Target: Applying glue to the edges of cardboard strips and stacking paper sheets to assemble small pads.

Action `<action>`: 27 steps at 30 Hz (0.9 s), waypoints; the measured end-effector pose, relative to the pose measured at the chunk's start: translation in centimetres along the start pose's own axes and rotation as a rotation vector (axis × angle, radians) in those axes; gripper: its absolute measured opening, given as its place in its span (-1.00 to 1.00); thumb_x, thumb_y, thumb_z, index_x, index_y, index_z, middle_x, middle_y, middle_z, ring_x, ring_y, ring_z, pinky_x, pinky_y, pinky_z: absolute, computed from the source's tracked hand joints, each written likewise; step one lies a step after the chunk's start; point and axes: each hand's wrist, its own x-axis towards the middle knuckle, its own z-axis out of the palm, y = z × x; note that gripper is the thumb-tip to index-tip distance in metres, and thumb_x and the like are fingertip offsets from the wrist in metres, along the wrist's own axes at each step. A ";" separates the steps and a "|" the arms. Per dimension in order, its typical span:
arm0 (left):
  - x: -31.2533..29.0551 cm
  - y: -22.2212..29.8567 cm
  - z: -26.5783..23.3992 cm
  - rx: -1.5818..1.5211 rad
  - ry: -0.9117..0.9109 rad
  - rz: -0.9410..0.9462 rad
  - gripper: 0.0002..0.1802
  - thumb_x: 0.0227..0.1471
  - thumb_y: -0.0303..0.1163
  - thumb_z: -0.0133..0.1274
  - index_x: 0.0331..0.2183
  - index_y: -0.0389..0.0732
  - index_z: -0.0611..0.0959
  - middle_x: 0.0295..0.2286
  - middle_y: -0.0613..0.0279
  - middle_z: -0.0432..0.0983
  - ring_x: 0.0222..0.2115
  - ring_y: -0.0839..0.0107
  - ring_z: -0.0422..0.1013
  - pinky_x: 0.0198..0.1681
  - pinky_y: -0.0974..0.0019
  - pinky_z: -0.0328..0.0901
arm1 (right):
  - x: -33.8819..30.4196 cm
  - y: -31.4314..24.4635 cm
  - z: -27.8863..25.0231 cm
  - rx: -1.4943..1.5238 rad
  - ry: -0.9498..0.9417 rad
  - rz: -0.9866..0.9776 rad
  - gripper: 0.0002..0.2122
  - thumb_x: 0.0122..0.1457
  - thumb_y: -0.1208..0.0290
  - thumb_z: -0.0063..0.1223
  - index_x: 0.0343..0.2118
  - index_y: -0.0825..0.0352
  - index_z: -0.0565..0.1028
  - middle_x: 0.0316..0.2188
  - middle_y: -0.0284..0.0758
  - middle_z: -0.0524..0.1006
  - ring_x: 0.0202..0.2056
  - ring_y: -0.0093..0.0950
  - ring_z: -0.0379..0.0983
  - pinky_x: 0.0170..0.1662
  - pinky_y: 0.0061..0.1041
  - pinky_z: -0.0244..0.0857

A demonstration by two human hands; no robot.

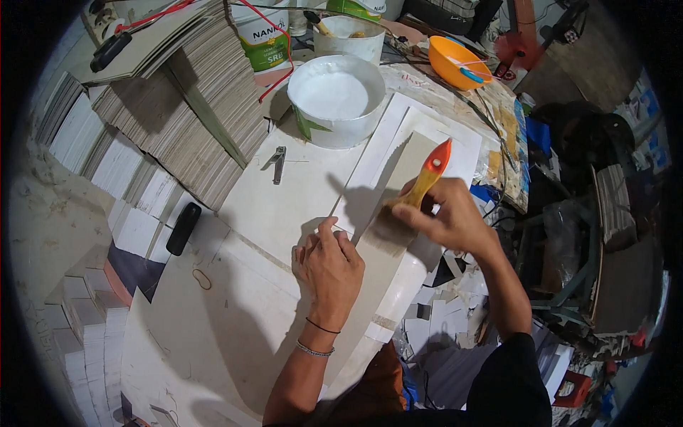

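My right hand (pixel 455 217) grips a wide paintbrush (pixel 430 174) by its yellow handle, whose end is red. Its bristles rest on a long grey cardboard strip (pixel 405 167) that runs diagonally across the table. Beside the strip's left edge, my left hand (pixel 331 263) presses down with fingers partly bent and apart, holding nothing that I can see. White sheets (pixel 466 146) lie beneath the strip's far end. Beyond my hands stands a white tub (pixel 313 117) of white liquid. A metal nail clipper (pixel 278 165) lies on the table left of the sheets.
Tall stacks of cut cardboard (pixel 192 99) line the table's left side. A black oblong object (pixel 183 228) and a rubber band (pixel 202 279) lie at the left. Farther back are another white bucket (pixel 348 46) and an orange bowl (pixel 455 64). Paper scraps (pixel 441 320) cover the floor.
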 end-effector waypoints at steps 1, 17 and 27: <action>0.0 -0.1 0.0 0.012 -0.012 0.005 -0.68 0.17 -0.48 0.05 -0.03 -0.29 0.52 -0.50 0.01 0.60 -0.29 -0.01 0.48 -0.14 -0.05 0.24 | 0.4 0.7 -0.4 0.003 -0.002 -0.001 -0.74 0.18 0.26 0.29 -0.30 0.41 0.63 -0.55 -0.16 0.56 -0.56 -0.36 0.47 -0.43 -0.36 0.34; -0.1 -0.1 -0.3 0.060 0.006 0.022 -0.69 0.17 -0.47 0.07 -0.03 -0.24 0.54 -0.51 0.15 0.62 -0.30 0.03 0.51 -0.11 -0.07 0.27 | -0.2 0.7 -0.6 -0.035 -0.048 -0.065 -0.79 0.17 0.33 0.33 -0.31 0.41 0.63 -0.47 -0.25 0.61 -0.52 -0.50 0.52 -0.40 -0.47 0.38; -0.2 0.3 -0.8 0.108 -0.052 -0.014 -0.70 0.20 -0.48 0.07 -0.02 -0.25 0.52 -0.58 0.18 0.54 -0.32 0.08 0.50 -0.06 -0.12 0.26 | 4.4 10.8 -6.2 0.023 0.248 0.201 -0.70 0.22 0.25 0.29 -0.22 0.45 0.65 -0.44 -0.28 0.64 -0.43 -0.61 0.48 -0.30 -0.52 0.38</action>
